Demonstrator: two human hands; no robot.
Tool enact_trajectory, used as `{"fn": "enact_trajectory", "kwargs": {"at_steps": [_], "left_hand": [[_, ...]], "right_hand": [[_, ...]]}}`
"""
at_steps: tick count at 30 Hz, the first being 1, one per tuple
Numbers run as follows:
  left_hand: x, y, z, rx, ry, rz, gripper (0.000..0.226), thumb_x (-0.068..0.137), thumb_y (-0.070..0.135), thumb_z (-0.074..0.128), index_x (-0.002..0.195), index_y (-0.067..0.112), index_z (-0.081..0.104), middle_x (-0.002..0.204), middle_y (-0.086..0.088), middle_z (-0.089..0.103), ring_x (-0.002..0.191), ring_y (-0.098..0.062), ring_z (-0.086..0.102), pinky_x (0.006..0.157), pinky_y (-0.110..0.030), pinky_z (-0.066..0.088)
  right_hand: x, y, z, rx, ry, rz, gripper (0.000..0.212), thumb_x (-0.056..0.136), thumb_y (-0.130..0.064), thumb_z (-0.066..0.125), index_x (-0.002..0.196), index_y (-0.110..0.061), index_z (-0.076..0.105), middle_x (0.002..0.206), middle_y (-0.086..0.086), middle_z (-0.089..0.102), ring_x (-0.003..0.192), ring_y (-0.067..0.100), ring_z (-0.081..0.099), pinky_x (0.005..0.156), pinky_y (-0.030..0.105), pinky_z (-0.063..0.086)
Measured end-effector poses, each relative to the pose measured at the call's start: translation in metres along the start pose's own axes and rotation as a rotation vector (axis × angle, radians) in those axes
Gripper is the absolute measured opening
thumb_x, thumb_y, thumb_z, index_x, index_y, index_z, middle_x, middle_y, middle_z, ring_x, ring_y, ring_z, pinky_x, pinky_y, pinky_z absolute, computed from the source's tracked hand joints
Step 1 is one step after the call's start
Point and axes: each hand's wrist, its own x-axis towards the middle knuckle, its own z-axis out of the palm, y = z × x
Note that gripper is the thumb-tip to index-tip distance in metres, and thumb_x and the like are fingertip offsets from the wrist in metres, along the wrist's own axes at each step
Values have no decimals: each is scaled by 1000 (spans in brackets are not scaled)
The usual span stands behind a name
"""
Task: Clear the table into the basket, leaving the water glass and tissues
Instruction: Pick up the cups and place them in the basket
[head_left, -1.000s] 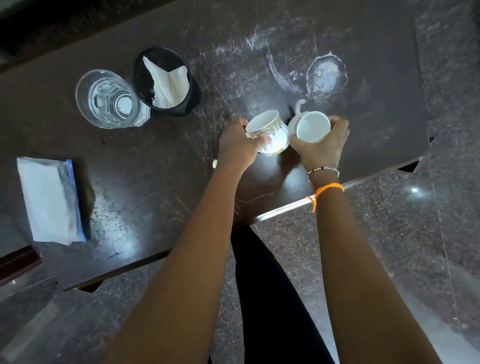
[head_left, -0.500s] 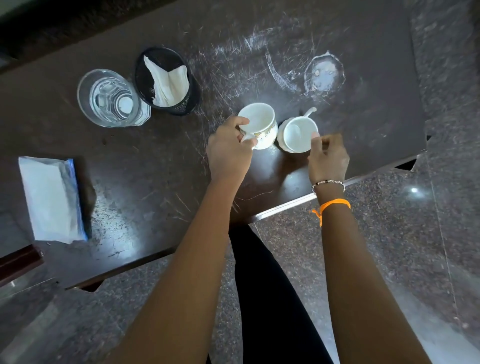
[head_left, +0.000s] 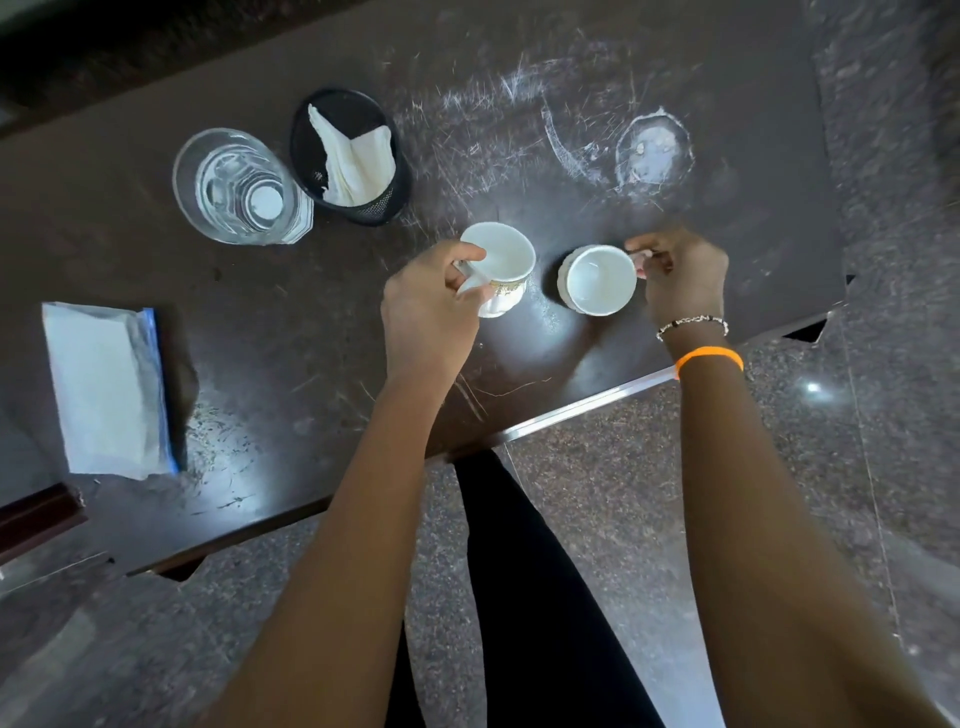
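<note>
Two white teacups stand near the front edge of the dark table (head_left: 519, 130). My left hand (head_left: 428, 306) grips the handle of the gold-patterned cup (head_left: 504, 270). My right hand (head_left: 678, 275) pinches the handle of the plain white cup (head_left: 597, 280), which sits to the right of the first. Both cups are upright, empty and slightly apart. A water glass (head_left: 239, 187) stands at the back left. Beside it, a black mesh holder (head_left: 348, 150) contains white tissues. No basket is in view.
A pack of tissues (head_left: 106, 389) in clear and blue wrapping lies at the table's left front. White ring stains (head_left: 652, 150) mark the back right of the table. A speckled stone floor (head_left: 831, 467) surrounds the table; my dark-clothed legs are below.
The two cups were tilted and pressed together a second ago. They now stand upright and apart on the table, and both hands have shifted to the handles, the right one turned to the right side.
</note>
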Motion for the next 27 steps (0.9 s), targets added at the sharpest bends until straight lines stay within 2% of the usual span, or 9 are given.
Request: {"fn": "enact_trajectory", "kwargs": {"at_steps": [2, 4, 6, 9, 12, 15, 17, 20, 27], "left_hand": [[-4, -7, -8, -24, 15, -26, 28, 77, 18, 72, 104, 23, 69, 73, 11, 57, 67, -6, 56, 73, -20, 48], [-10, -12, -17, -56, 28, -54, 29, 77, 17, 73, 104, 22, 69, 77, 8, 59, 66, -5, 55, 73, -22, 49], [-18, -17, -27, -75, 45, -78, 29, 76, 17, 73, 104, 22, 68, 79, 6, 61, 66, -5, 55, 77, -27, 51], [-32, -26, -44, -113, 75, -121, 28, 76, 16, 74, 102, 24, 69, 76, 7, 61, 66, -6, 55, 81, -33, 53], [-47, -39, -64, -163, 87, -149, 26, 75, 17, 74, 98, 26, 68, 68, 14, 56, 59, 0, 53, 77, -29, 52], [-64, -54, -90, -212, 104, -161, 21, 74, 18, 74, 90, 30, 67, 65, 14, 54, 56, 8, 51, 65, -13, 45], [-75, -61, -108, -238, 129, -171, 20, 74, 17, 74, 85, 32, 66, 63, 14, 54, 55, 9, 51, 58, -4, 40], [-94, -78, -147, -285, 216, -203, 24, 74, 18, 75, 78, 38, 62, 62, 14, 55, 53, 7, 51, 55, -4, 39], [-136, -139, -265, -334, 545, -338, 27, 74, 23, 76, 74, 45, 60, 66, 18, 57, 58, 9, 53, 61, -10, 42]], "right_hand": [[-12, 1, -2, 77, 7, 17, 27, 78, 11, 48, 92, 1, 69, 82, 12, 68, 58, -6, 62, 66, 5, 50], [-25, -3, -1, 133, 20, 2, 20, 79, 8, 53, 89, 2, 68, 80, 6, 64, 52, -15, 57, 59, 0, 46], [-42, -13, 4, 167, 21, -12, 13, 79, 4, 56, 86, 2, 67, 78, 7, 65, 51, -11, 58, 58, 3, 47], [-67, -38, 16, 207, 13, 1, 5, 81, -5, 62, 81, -1, 63, 70, 15, 67, 52, -2, 58, 67, 27, 51], [-88, -69, 24, 313, 23, 27, 11, 83, -10, 64, 75, -11, 57, 61, 0, 60, 47, -4, 56, 66, 35, 51], [-112, -106, 32, 406, -20, 18, 22, 82, -10, 66, 68, -20, 52, 58, -2, 57, 45, -2, 56, 63, 33, 52], [-128, -132, 35, 482, -75, 2, 23, 81, -7, 66, 67, -20, 53, 60, 4, 56, 46, -1, 58, 58, 22, 51], [-159, -180, 49, 568, -206, -67, 24, 80, -2, 66, 66, -19, 56, 60, 7, 55, 47, -1, 59, 52, 12, 50], [-229, -301, 100, 417, -502, -341, 27, 81, -4, 65, 65, -24, 57, 61, -7, 61, 51, 2, 60, 63, 28, 53]]}}
